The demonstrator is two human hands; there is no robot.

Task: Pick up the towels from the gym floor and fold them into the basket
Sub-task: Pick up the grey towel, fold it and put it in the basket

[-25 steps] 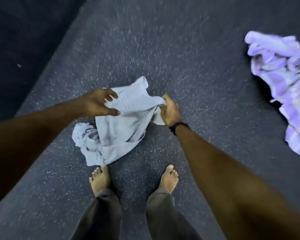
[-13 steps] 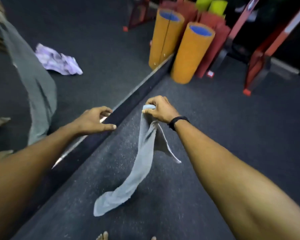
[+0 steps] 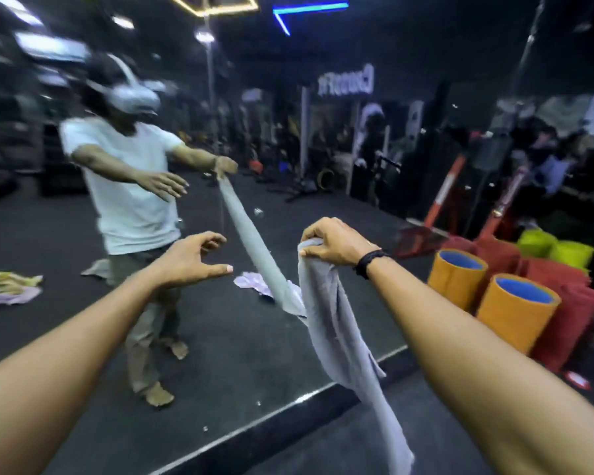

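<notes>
A pale grey towel hangs in a long strip from my right hand, which grips its top end at chest height. Its lower end dangles near the floor at the bottom of the view. My left hand is held out beside it, fingers and thumb loosely curved, holding nothing and apart from the towel. A wall mirror ahead reflects me and the hanging towel. In the reflection a purple towel and a yellow and lilac towel pile lie on the floor. No basket is in view.
The mirror's base edge runs diagonally across the dark rubber floor. Two orange foam rollers with blue cores stand at the right, with red and green pads behind. Red rack legs stand further back.
The view has tilted up from the floor to the mirror. My right hand lifted the grey towel off the floor and higher; my left hand let go of it and stays free.
</notes>
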